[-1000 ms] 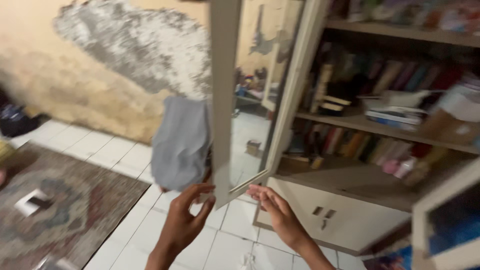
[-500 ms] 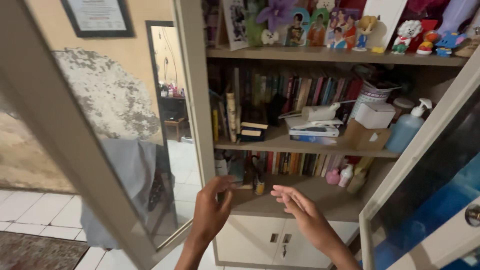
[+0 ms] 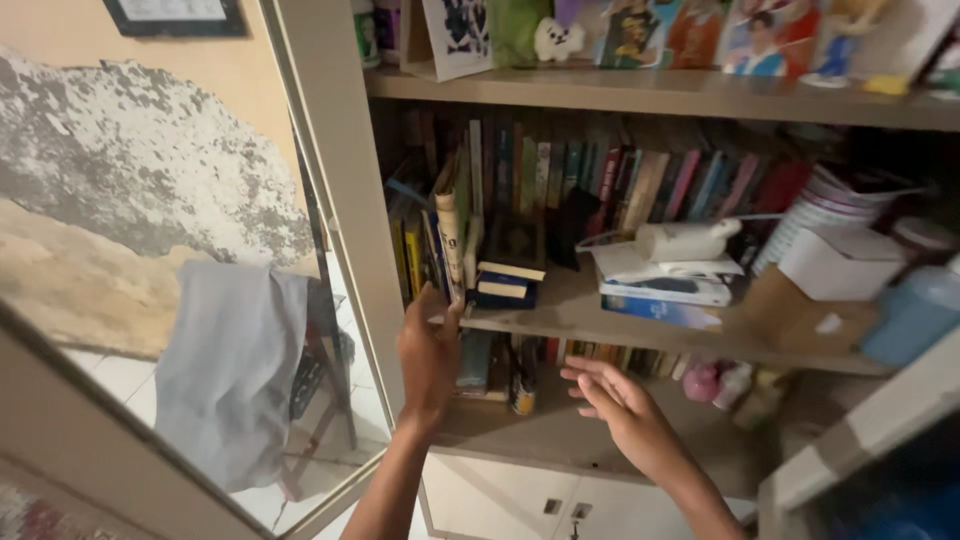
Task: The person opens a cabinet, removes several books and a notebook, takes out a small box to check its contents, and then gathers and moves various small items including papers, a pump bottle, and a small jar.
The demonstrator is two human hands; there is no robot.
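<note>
I am seeing my left hand [image 3: 428, 352] raised at the front edge of the middle shelf [image 3: 580, 318], fingers up and slightly spread, fingertips reaching toward the leaning books [image 3: 452, 225] at the shelf's left end; whether they are touching is unclear. A small stack of dark books [image 3: 508, 280] is lying flat just to the right of them. My right hand [image 3: 622, 408] is hovering lower, palm open and empty, in front of the lower shelf.
</note>
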